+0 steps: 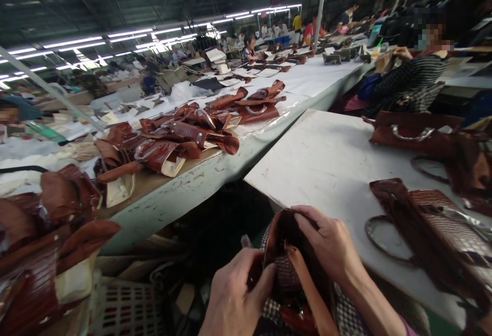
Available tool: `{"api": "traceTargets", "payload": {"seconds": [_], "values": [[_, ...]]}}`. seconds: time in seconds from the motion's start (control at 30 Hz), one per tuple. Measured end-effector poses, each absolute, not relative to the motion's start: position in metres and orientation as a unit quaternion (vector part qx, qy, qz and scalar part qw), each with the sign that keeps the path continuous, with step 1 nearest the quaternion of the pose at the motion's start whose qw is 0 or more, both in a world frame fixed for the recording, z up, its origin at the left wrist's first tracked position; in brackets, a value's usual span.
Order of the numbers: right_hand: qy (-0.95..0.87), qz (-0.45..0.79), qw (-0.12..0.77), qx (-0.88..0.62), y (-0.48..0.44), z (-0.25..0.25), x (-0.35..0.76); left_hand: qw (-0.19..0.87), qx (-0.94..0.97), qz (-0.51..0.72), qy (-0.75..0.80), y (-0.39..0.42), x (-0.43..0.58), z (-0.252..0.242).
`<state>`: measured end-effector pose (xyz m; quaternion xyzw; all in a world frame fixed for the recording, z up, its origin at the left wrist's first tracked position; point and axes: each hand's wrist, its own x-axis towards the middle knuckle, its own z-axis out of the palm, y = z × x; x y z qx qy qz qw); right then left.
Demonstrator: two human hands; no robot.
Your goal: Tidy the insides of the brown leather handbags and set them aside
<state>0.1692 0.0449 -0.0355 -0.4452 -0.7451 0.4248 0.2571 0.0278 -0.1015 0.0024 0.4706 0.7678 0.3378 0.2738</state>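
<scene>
Between my hands is a reddish-brown leather bag piece point(282, 223), its curved edge upright and a lighter tan strap point(307, 279) hanging down inside it. My left hand point(238, 290) pinches the left edge, thumb on the inner side. On the upper right edge, my right hand point(326, 244) is closed with its thumb and fingers around the leather. Loose thread ends stick out near the top of the strap. Checked cloth point(346, 308) shows below the piece. The lower part of the bag piece runs out of the frame.
A white table point(307, 146) stands ahead on the right, bearing brown bags point(415, 131) with handles. Along the long workbench point(172, 197) on the left lie heaps of brown bag parts point(184, 136). A plastic crate point(126, 305) sits below. A co-worker in a striped sleeve point(411, 77) sits at right.
</scene>
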Motion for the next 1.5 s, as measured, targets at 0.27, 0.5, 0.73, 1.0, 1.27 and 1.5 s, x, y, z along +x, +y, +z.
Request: {"api": "traceTargets", "payload": {"seconds": [0.27, 0.5, 0.73, 1.0, 1.27, 1.5], "values": [[-0.725, 0.452, 0.251, -0.455, 0.044, -0.038, 0.172, 0.184, 0.531, 0.360, 0.745, -0.107, 0.025, -0.020], [-0.731, 0.444, 0.245, -0.457, 0.039, -0.035, 0.167, 0.202, 0.507, 0.384, 0.744, -0.101, 0.022, -0.021], [-0.731, 0.447, 0.245, -0.454, 0.035, -0.032, 0.167, 0.168, 0.500, 0.390, 0.754, -0.099, 0.021, -0.015], [-0.734, 0.445, 0.244, -0.451, 0.037, -0.035, 0.168, 0.114, 0.582, 0.357, 0.721, -0.101, 0.015, -0.019], [-0.732, 0.421, 0.285, -0.454, 0.051, 0.013, 0.184, 0.134, 0.697, 0.288, 0.643, -0.044, -0.027, 0.044], [-0.706, 0.446, 0.248, -0.491, 0.035, -0.049, 0.223, 0.319, 0.708, 0.252, 0.577, -0.009, -0.024, 0.013]]}}
